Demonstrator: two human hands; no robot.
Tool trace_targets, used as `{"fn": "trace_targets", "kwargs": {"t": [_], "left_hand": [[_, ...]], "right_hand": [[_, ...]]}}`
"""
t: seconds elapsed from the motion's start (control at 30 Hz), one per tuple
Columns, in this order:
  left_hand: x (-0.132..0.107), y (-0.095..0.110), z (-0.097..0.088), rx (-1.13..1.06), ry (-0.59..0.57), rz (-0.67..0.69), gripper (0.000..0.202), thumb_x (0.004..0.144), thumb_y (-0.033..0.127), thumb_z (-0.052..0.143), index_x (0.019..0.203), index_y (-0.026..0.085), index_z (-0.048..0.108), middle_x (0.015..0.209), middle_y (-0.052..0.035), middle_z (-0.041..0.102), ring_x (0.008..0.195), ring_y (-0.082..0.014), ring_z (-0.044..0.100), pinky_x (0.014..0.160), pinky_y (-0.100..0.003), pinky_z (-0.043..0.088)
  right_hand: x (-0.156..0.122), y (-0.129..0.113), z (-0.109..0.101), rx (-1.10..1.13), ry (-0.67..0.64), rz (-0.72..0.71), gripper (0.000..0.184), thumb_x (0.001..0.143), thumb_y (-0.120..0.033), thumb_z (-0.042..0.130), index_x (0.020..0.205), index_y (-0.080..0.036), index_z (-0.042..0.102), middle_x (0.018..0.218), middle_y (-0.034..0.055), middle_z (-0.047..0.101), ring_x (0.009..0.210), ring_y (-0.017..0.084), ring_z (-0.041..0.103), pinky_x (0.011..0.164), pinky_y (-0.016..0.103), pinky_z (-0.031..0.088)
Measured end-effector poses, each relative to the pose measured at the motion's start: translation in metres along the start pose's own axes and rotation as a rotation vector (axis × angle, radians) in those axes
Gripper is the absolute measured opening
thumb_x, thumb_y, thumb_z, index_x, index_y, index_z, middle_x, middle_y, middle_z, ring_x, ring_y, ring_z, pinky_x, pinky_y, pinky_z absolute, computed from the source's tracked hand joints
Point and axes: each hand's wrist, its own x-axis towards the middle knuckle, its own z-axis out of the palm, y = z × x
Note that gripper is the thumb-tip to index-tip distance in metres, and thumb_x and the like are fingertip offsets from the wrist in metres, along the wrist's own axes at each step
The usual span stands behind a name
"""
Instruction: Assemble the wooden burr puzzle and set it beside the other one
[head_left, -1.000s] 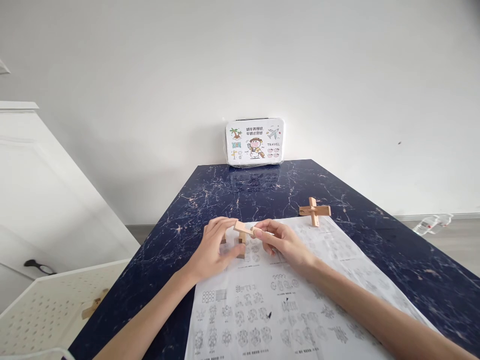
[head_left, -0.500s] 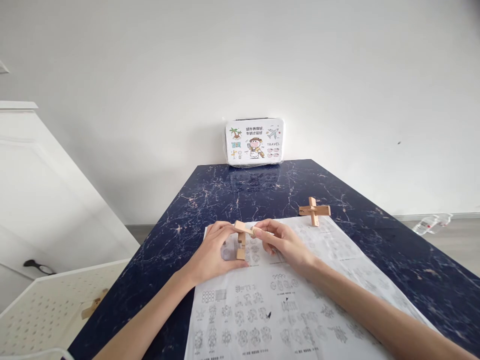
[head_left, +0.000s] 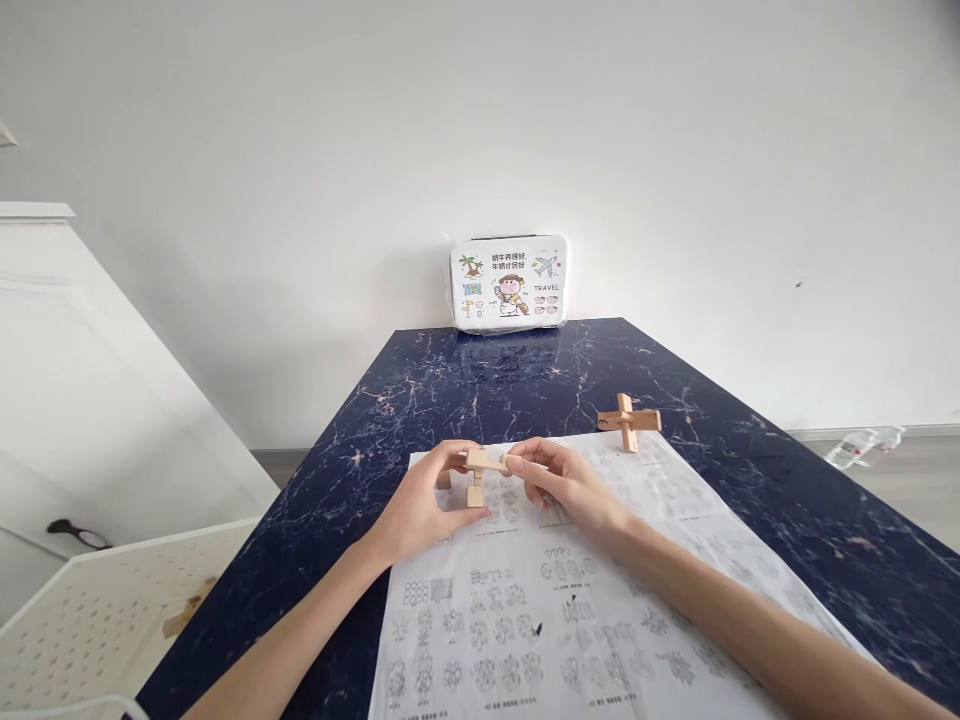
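Observation:
Between its thumb and fingers, my left hand [head_left: 420, 510] grips a notched wooden puzzle piece [head_left: 475, 495], its square end facing me. My right hand [head_left: 574, 488] pinches the right end of a thin wooden bar [head_left: 493, 465]. The bar's left end meets the top of the notched piece; whether the two are interlocked I cannot tell. Both hands are above a sheet of printed diagrams [head_left: 555, 540]. Behind the left fingers a bit of wood shows, mostly hidden. Past the right hand, a cross of joined wooden pieces [head_left: 628, 422] rests at the sheet's far edge.
A white cartoon-printed case [head_left: 510, 285] stands against the wall at the far end of the dark blue marbled table [head_left: 427, 375]. Left of the table is a perforated cream basket [head_left: 82, 600] holding wooden pieces [head_left: 184, 612]. Plastic bottles [head_left: 862, 447] lie on the floor at right.
My left hand has turned the notched piece and shifted it slightly left, so its square end now faces me. My right hand has stayed nearly still, pinching the bar.

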Motion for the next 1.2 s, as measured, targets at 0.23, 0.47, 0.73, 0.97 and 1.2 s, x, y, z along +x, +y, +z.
{"fn": "trace_targets", "kwargs": {"t": [0.23,0.47,0.73,0.97,1.2], "left_hand": [[-0.001,-0.006,0.001,-0.024,0.000,-0.018,0.055,0.086,0.041,0.083,0.130,0.029,0.053,0.111,-0.0038,0.066,0.098,-0.0218,0.066,0.094,-0.041,0.058],[0.000,-0.004,0.000,0.052,0.029,0.015,0.055,0.084,0.054,0.083,0.129,0.031,0.060,0.116,-0.0049,0.058,0.095,-0.0212,0.061,0.085,-0.037,0.058],[-0.003,-0.010,0.002,0.094,-0.026,0.028,0.069,0.084,0.055,0.084,0.144,0.037,0.054,0.129,-0.0056,0.059,0.105,-0.0244,0.064,0.094,-0.042,0.057],[-0.005,-0.010,0.005,0.173,-0.039,0.016,0.072,0.076,0.063,0.088,0.133,0.031,0.057,0.133,-0.0065,0.065,0.126,-0.0342,0.060,0.108,-0.052,0.048],[-0.005,-0.008,0.007,0.205,-0.059,0.030,0.068,0.075,0.062,0.089,0.125,0.028,0.059,0.127,-0.0061,0.068,0.119,-0.0321,0.063,0.107,-0.052,0.048]], "right_hand": [[0.000,0.001,-0.001,0.019,-0.012,0.005,0.048,0.085,-0.067,0.075,0.100,-0.023,0.066,0.065,-0.0045,0.050,0.055,0.013,0.043,0.056,0.031,0.034],[0.001,0.004,-0.002,0.030,-0.010,-0.010,0.047,0.086,-0.066,0.075,0.100,-0.023,0.067,0.072,-0.0020,0.058,0.056,0.013,0.046,0.057,0.031,0.037],[-0.001,0.005,-0.001,-0.019,-0.054,-0.038,0.043,0.088,-0.063,0.075,0.102,-0.023,0.068,0.090,0.0013,0.063,0.058,0.011,0.048,0.054,0.029,0.039],[-0.001,0.010,0.003,-0.054,-0.090,-0.050,0.039,0.090,-0.059,0.076,0.103,-0.024,0.068,0.097,0.0021,0.065,0.058,0.010,0.049,0.054,0.029,0.040],[-0.001,0.014,0.005,-0.111,-0.079,-0.059,0.036,0.089,-0.055,0.078,0.102,-0.023,0.068,0.098,0.0024,0.067,0.058,0.010,0.049,0.053,0.028,0.037]]}}
